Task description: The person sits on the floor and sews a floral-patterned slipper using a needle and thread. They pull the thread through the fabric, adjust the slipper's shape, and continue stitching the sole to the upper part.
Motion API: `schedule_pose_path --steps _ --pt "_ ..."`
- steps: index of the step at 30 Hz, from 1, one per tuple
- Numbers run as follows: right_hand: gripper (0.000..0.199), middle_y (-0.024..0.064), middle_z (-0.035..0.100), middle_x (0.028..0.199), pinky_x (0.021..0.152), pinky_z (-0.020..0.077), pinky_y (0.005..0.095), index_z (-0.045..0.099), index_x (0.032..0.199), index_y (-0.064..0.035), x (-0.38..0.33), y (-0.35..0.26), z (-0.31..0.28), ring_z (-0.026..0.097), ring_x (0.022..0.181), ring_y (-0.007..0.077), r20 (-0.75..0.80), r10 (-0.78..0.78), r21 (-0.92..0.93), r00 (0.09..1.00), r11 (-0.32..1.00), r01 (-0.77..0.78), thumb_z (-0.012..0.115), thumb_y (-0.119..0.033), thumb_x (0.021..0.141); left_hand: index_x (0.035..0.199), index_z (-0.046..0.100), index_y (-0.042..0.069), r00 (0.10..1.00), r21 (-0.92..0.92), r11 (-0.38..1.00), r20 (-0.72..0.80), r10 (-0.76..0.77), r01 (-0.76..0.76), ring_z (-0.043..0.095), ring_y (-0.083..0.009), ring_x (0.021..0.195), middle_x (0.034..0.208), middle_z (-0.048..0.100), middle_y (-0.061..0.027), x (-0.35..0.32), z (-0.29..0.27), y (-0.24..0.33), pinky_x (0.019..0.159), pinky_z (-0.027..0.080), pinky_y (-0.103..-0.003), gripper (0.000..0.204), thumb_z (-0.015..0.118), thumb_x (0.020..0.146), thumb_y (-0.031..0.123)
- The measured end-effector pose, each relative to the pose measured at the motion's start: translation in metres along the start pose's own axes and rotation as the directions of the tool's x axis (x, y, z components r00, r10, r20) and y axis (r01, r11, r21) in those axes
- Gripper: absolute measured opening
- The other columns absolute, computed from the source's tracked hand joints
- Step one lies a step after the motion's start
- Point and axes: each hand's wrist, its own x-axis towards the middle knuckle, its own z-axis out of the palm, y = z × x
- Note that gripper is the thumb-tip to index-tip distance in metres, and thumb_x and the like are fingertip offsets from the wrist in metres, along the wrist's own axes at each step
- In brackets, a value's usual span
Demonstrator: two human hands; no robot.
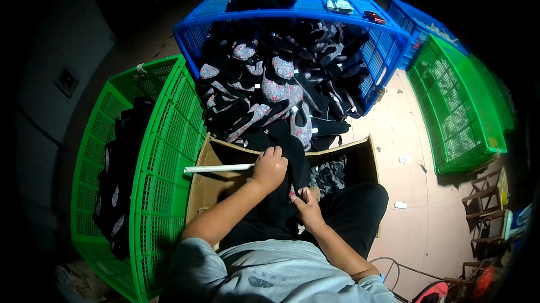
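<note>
My left hand is closed in a fist over my lap, and a thin white rod sticks out of it to the left. Against that fist lies a long, curved black fabric piece, which looks like a soft shoe upper with a small patterned patch. My right hand pinches the lower edge of this piece, near the patch. Part of the rod and the fingertips of the left hand are hidden. Just ahead is a heap of similar black and floral fabric pieces.
The heap spills from a tipped blue crate. An open cardboard box with grey scraps stands by my legs. At the left is a green crate with black pieces; another green crate is at the right. Wooden stools stand at the far right.
</note>
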Motion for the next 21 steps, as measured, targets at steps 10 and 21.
schedule_pose_path --steps 10,21 --pt "0.018 0.0006 0.061 0.09 0.08 0.046 0.0288 0.054 0.098 -0.0084 -0.02 0.001 -0.044 0.057 0.083 0.0103 0.099 0.105 0.358 0.99 0.924 -0.134 0.069 -0.014 0.087 0.144 0.036 0.005 0.658 -0.945 -0.194 0.324 -0.68 0.264 0.05 -0.0203 0.119 0.135 0.048 -0.0086 -0.054 -0.022 0.001 0.099 0.043 -0.032 0.05 0.054 0.098 0.014" --pt "0.023 0.0005 0.064 0.091 0.08 0.0476 0.0282 0.059 0.1 -0.0084 -0.025 0.029 -0.07 0.06 0.084 0.0125 0.291 0.233 0.407 0.928 0.848 -0.34 0.073 -0.011 0.082 0.149 0.029 0.011 0.891 -0.641 -0.759 0.405 -0.204 0.117 0.048 -0.0313 0.126 0.136 0.048 -0.019 -0.051 -0.031 0.013 0.105 0.042 -0.046 0.078 0.066 0.087 0.041"
